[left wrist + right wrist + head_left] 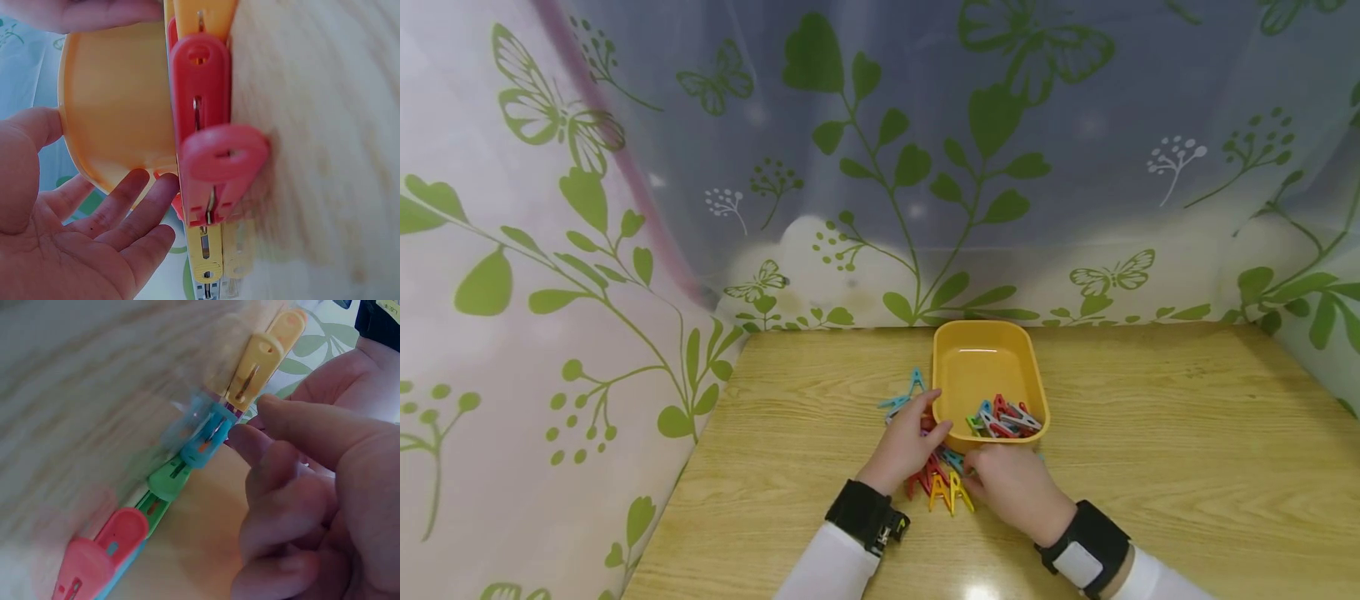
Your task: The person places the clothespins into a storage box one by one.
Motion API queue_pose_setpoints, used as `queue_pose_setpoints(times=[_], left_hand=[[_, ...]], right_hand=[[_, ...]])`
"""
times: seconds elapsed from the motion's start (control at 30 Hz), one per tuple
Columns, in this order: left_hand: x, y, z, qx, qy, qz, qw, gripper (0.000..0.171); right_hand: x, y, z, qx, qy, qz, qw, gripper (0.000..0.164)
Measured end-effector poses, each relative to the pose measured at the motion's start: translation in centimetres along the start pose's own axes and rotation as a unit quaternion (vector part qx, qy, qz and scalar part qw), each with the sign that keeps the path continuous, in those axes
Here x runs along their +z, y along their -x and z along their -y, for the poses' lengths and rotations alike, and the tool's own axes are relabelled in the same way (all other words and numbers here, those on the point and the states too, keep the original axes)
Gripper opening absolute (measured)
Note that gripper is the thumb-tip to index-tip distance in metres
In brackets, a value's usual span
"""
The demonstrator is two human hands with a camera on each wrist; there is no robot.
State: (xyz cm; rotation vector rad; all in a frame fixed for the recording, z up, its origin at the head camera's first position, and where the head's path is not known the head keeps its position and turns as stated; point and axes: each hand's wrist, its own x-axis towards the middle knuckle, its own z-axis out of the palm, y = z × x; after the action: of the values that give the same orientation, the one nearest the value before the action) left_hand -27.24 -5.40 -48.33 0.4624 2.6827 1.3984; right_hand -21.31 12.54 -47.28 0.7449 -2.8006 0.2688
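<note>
Plastic clothespins lie in front of and left of a yellow bin; yellow clothespins point(955, 493) lie nearest me, beside red ones point(200, 81). My left hand point(901, 446) is at the bin's left front corner; in the left wrist view its fingers are spread, with the thumb touching the yellow bin point(119, 94). My right hand point(1017, 487) is by the bin's front side, fingers bent. In the right wrist view, its thumb and index fingertips stand apart, close to a blue clothespin point(209, 434) and a yellow clothespin point(256, 369). Nothing shows held in either hand.
The yellow bin point(985, 371) has several mixed-colour clothespins point(1006, 418) at its near end. Light-blue clothespins point(916, 382) lie left of it. The wooden table point(1165, 433) meets a leaf-and-butterfly patterned curtain point(880, 250) at the back and sides.
</note>
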Motion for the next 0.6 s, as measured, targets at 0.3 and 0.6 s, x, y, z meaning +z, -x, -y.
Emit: queue_pose_setpoints(times=[0.3,0.6], left_hand=[[0.05,-0.06,0.14,-0.003,-0.005,0.000,1.0000,0.055],[0.01,0.07,0.00,-0.002,-0.009,-0.003,1.0000,0.055]], right_hand=[[0.06,0.07,-0.14,0.023,-0.008,0.017,1.000,0.018],[0.27,-0.02,-0.52,0.024,-0.017,0.031,0.999,0.017]])
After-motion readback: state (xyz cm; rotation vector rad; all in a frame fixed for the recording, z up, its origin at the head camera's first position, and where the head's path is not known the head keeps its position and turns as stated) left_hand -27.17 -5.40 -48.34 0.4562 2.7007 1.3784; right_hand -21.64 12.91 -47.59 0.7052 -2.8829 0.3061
